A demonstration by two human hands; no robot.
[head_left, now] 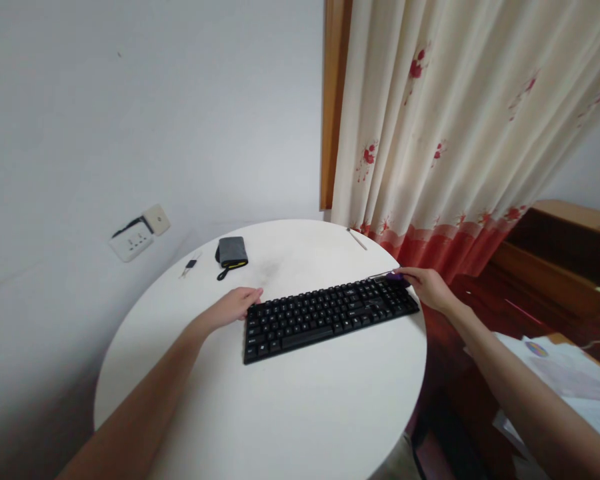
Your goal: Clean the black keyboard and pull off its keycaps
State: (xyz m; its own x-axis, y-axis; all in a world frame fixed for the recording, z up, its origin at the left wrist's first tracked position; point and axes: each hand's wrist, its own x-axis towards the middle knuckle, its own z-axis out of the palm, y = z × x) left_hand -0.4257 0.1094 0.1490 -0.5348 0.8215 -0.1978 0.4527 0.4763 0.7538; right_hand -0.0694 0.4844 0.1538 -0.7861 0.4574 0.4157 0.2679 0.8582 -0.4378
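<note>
A black keyboard (325, 320) lies slightly aslant on the round white table (280, 407), its right end close to the table's edge. At its upper left corner, my left hand (237, 303) grips the end, thumb along the top. My right hand (425, 285) is closed on a small dark purple cloth (396, 277) pressed against the keys at the upper right corner. Most of the cloth is hidden under the fingers, and its full shape cannot be made out.
Toward the back left of the table are a grey pouch (233, 251) and a small key (189, 265). A pen (357, 239) lies near the back edge. Beyond stand a wall socket (131, 241) and a flowered curtain (430, 133). Papers (560, 373) are at the right.
</note>
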